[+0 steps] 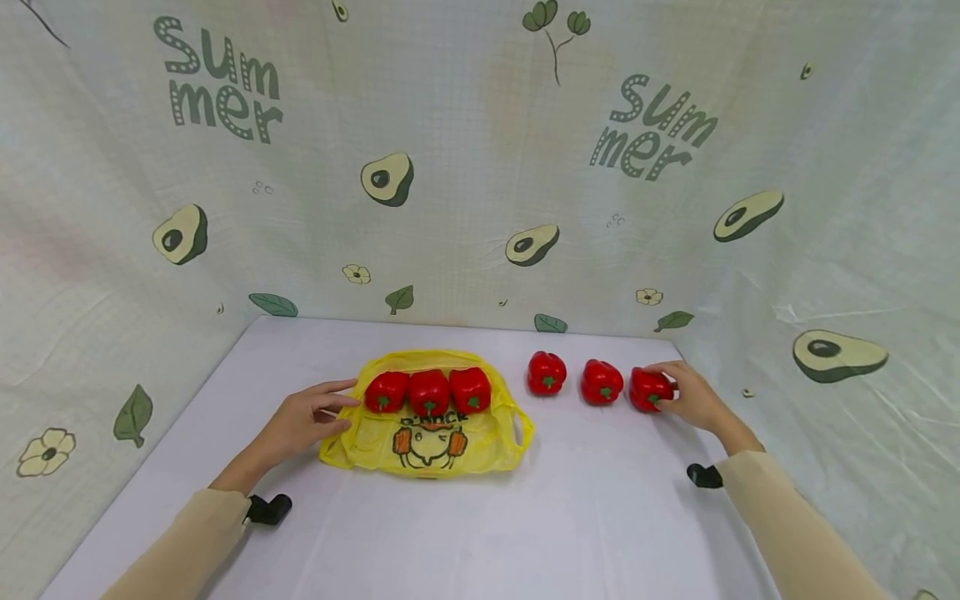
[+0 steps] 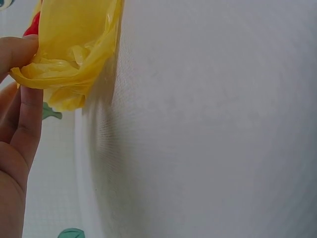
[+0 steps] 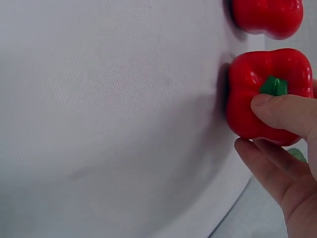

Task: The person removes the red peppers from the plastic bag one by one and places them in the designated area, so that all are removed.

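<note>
A yellow plastic bag (image 1: 360, 446) with a cartoon print lies flat, its mouth spread around three red bell peppers (image 1: 430, 393) in a row. My left hand (image 1: 300, 423) is at the bag's left side; in the left wrist view its thumb and fingers pinch the bag's edge (image 2: 59, 74). At the right end of a second row, my right hand (image 1: 693, 398) grips a red bell pepper (image 3: 242, 104), the thumb beside its green stem and the fingers around its side. Two more bell peppers, a middle one (image 1: 601, 382) and a left one (image 1: 547, 373), stand between it and the bag.
Everything lies on a white-covered table (image 1: 480, 533). A hanging cloth (image 1: 465, 108) printed with avocados, leaves and lettering rises behind the table and along both sides. Small black devices sit at the left wrist (image 1: 268, 510) and the right wrist (image 1: 703, 476).
</note>
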